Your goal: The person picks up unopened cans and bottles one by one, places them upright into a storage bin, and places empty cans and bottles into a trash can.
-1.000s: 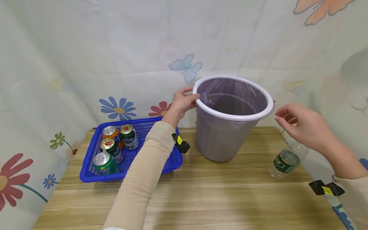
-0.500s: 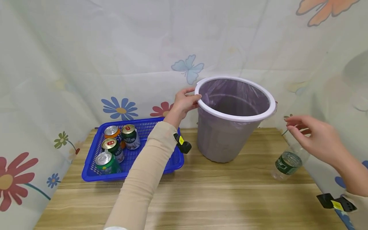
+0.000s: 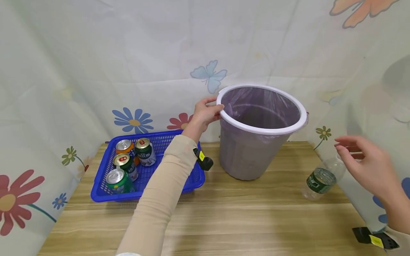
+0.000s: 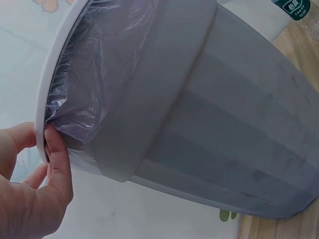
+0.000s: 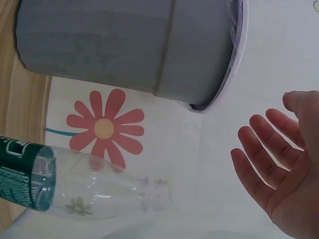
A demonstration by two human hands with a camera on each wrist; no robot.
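In the head view a grey trash can (image 3: 250, 153) with a white rim ring and a thin purple liner bag (image 4: 94, 74) stands on the table. My left hand (image 3: 205, 115) pinches the ring at its left side, thumb on top and fingers beneath, as the left wrist view also shows. My right hand (image 3: 368, 165) hovers at the right with loosely bent fingers and holds nothing. Below and left of it a clear plastic bottle (image 3: 323, 177) with a green label stands upright, its mouth uncapped in the right wrist view.
To the left sits a blue plastic basket (image 3: 189, 179) holding several drink cans (image 3: 119, 181), partly behind the left forearm. The wooden table (image 3: 243, 220) ends at a flower-printed curtain (image 3: 153, 46) behind and on both sides.
My right hand has drawn away from the trash can's rim, moving right and down to above the bottle. The left hand keeps its pinch on the ring.
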